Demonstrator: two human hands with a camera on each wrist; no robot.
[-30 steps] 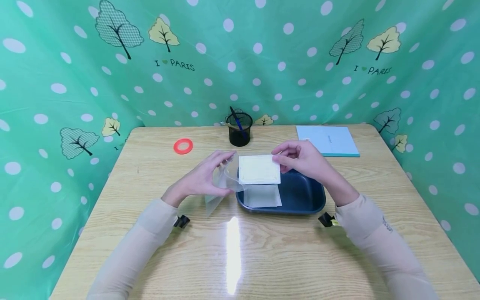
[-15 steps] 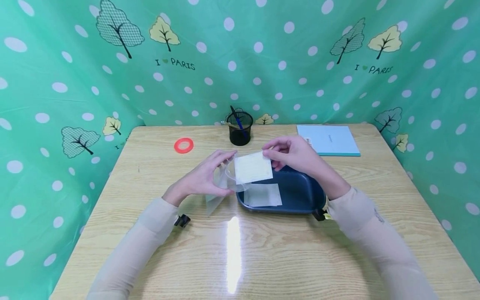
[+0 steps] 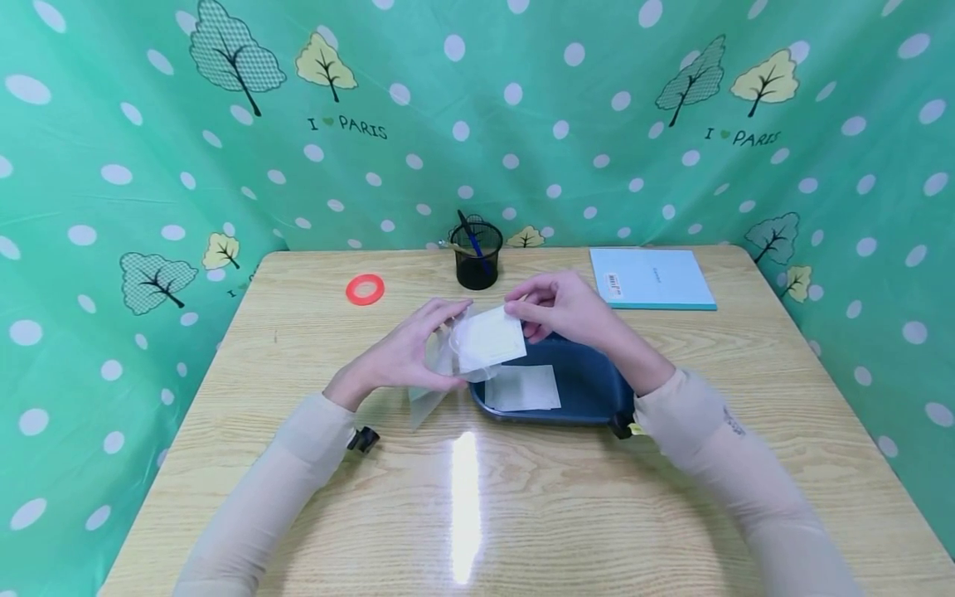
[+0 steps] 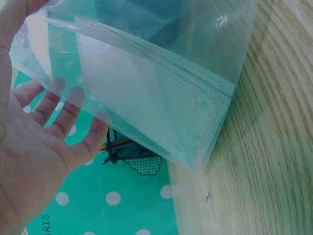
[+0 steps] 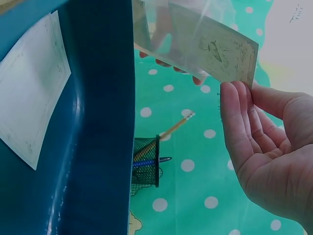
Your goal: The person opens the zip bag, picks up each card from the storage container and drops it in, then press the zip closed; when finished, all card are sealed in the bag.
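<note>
My left hand [image 3: 403, 352] grips a clear plastic bag [image 3: 427, 402], thumb below and fingers above, with its mouth facing right. Several cards with printed borders [image 4: 132, 81] lie inside the bag in the left wrist view. Between thumb and fingertips, my right hand [image 3: 570, 308] pinches a white card [image 3: 494, 338] by its right end. The card's other end is inside the bag mouth, seen through the plastic in the right wrist view. Below, in a dark blue tray [image 3: 593, 385], more white cards [image 3: 522, 388] lie at the left side.
A black mesh pen cup [image 3: 477, 267] with a pen and a pencil stands at the back. Left of it lies a red ring [image 3: 365, 290]. A light blue notebook [image 3: 656, 278] sits at the back right. Behind the wooden table [image 3: 388, 514] hangs a green dotted curtain [image 3: 515, 66].
My right hand has moved left, bringing the card from beside the bag mouth into it and tilting it. The left hand and bag stay nearly still.
</note>
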